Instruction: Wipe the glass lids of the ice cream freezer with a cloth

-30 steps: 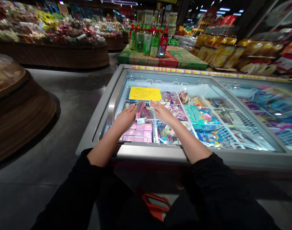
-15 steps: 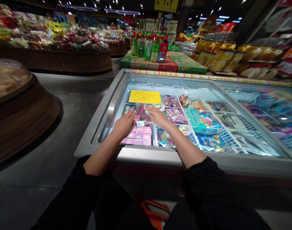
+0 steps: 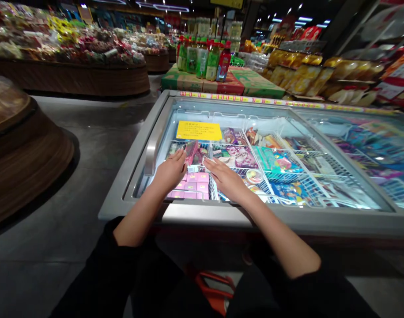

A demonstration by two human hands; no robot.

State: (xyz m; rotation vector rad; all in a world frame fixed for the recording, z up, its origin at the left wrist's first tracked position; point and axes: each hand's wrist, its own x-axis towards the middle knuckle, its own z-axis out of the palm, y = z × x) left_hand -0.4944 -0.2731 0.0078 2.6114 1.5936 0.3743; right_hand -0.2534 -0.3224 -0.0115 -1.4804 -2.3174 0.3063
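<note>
Head view: the hands are set apart over the left glass lid (image 3: 271, 118) of the freezer (image 3: 208, 213). The left hand (image 3: 171, 171) is flat, fingers extended. The right hand (image 3: 225, 177) has its fingertips on a white piece (image 3: 205, 159); grip cannot be determined. A yellow notice (image 3: 199, 131) lies beyond both.

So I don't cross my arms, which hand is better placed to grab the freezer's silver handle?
Left, most likely. Your left hand is just beside the silver handle; your right hand is farther off, beyond the left one, with something white at its fingertips.
</note>
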